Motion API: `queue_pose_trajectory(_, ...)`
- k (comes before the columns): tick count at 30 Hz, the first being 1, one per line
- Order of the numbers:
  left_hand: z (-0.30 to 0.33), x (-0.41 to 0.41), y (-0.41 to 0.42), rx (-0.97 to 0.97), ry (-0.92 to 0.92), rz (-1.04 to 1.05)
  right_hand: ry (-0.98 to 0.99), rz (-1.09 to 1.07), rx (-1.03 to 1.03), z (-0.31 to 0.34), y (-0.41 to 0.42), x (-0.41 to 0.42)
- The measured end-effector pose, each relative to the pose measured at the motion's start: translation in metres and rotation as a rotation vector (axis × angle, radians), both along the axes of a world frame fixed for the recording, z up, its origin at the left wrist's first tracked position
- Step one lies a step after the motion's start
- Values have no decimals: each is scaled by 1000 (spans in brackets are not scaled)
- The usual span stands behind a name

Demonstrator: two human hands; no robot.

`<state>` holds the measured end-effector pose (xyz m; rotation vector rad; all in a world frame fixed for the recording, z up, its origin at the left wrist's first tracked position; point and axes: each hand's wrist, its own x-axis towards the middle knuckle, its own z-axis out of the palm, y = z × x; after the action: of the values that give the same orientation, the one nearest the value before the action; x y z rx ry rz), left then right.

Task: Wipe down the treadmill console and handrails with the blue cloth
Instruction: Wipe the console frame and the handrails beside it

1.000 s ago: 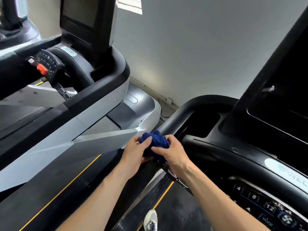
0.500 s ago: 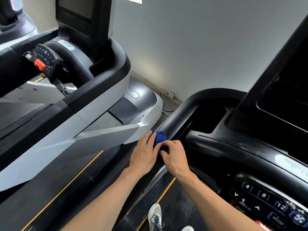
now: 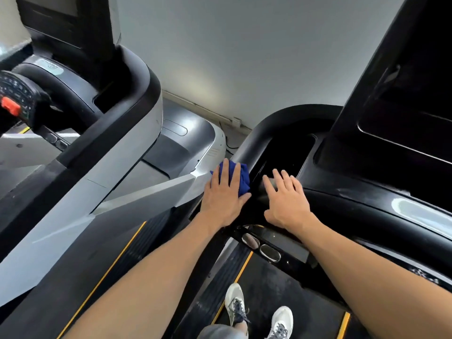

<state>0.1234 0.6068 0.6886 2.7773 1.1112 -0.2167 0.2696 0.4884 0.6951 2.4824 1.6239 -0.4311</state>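
Observation:
The blue cloth (image 3: 241, 178) lies bunched on the black left handrail (image 3: 259, 140) of the treadmill I stand on. My left hand (image 3: 223, 195) lies flat on top of the cloth, pressing it against the rail, fingers together. My right hand (image 3: 285, 200) rests flat on the black console surround (image 3: 342, 192) just right of the cloth, fingers spread, holding nothing. The dark console screen (image 3: 403, 113) rises at the right. Two metal grip sensors (image 3: 260, 247) sit on the bar below my hands.
A second treadmill (image 3: 117, 152) with a grey side panel stands close on the left, its keypad and red stop button (image 3: 9, 107) at the far left. A grey wall (image 3: 244, 57) is ahead. My white shoes (image 3: 256, 311) stand on the belt.
Both hands gripped the bunched cloth together before. My right hand has let go and moved right onto the console surround; my left hand now presses the cloth flat, further up the rail.

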Motion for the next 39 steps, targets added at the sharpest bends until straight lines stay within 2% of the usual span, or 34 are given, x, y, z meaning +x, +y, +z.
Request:
queue_pose_trajectory(6,10,-61,-20,-83,-69,-41,-31,69,-18,2,-5,5)
queue_pose_trajectory(11,16,-99,-44,-253,-239,77,-15,81,-29,4,-6,7)
queue_pose_trajectory(13,15,-94,-44,-260,-286,128,-4,85,-37,5,-5,9)
queue_pose_trajectory(18,1,-74,-37,-16,-138,77,29,89,-58,8,-3,14)
queue_pose_trajectory(22,-8,-50,-29,75,-32,47,16,80,-28,4,-4,13)
queue_pose_trajectory(30,-12,43,-8,189,67,32,38,91,-4,3,-6,19)
queue_pose_trajectory(35,-4,1,-10,117,-25,-32,24,117,0,4,-8,23)
queue_pose_trajectory(39,2,-66,-27,92,98,-61,18,114,-3,6,-8,21)
